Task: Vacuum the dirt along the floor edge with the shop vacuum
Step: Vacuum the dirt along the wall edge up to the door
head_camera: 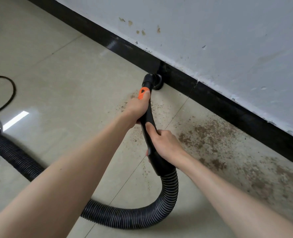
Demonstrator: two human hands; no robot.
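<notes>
A black vacuum wand [148,117] with an orange slider [142,93] points at the black baseboard [228,107]. Its round nozzle [156,82] sits on the tile floor right against the baseboard. My left hand [137,107] grips the upper part of the wand, thumb beside the orange slider. My right hand [164,143] grips the wand lower down, just above the ribbed black hose [169,191]. Brown dirt [216,146] lies spread on the tiles along the baseboard, to the right of the nozzle, with lighter specks around the wand.
The hose loops across the floor under my arms and runs off to the left edge [13,155]. A black power cord [10,95] curls on the tiles at the left. The white wall [211,31] above the baseboard is stained and chipped.
</notes>
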